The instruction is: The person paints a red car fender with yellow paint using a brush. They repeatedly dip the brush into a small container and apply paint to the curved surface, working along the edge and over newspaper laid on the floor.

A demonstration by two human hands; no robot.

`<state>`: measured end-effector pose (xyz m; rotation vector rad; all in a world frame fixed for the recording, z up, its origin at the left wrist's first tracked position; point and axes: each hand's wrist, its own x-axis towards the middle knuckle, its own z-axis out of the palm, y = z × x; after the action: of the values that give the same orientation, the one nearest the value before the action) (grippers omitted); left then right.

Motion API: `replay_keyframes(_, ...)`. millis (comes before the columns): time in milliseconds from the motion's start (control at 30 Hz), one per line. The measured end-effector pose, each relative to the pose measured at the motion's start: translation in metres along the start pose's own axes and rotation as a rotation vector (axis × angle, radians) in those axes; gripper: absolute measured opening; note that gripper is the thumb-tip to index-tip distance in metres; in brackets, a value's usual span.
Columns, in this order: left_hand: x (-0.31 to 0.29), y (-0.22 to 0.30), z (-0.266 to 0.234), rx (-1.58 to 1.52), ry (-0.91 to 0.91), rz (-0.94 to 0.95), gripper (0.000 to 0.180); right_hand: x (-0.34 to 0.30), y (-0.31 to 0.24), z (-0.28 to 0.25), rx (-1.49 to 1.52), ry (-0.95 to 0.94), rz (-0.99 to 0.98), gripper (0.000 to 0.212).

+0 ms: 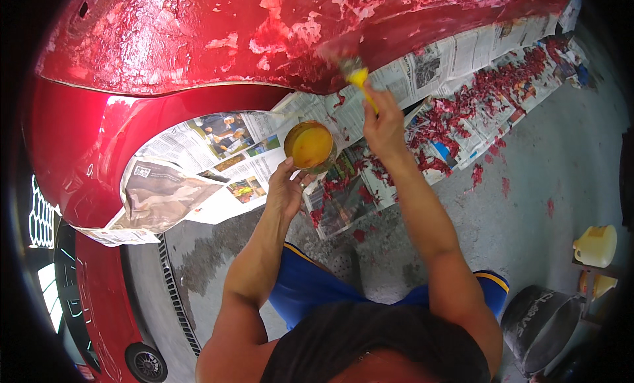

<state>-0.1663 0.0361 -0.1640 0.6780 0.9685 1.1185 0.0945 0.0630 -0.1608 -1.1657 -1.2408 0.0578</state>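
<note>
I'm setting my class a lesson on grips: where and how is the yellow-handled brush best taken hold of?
Probably by its yellow handle, from the side nearest the person, where the right hand grips it. The handle slants back toward the person, while the bristles point away, toward the red panel, so this approach avoids them.

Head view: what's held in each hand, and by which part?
Left hand: the open can, by the side nearest the person. Right hand: the brush, by its yellow handle.
</note>
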Motion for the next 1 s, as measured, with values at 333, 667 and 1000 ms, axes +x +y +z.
replay_keyframes(333,-0.003,0.004,-0.007,-0.014,0.013,0.015,0.043,-0.037,0.009,-0.013,0.334,-0.194,0.232,0.031)
replay_keyframes(667,-0.003,0.002,-0.009,0.031,0.016,-0.004,0.042,-0.005,-0.03,-0.027,0.112,-0.277,0.303,0.027)
replay_keyframes(1000,-0.008,-0.004,0.004,0.053,-0.025,-0.032,0.042,0.005,-0.069,-0.017,0.028,-0.311,0.207,0.026)
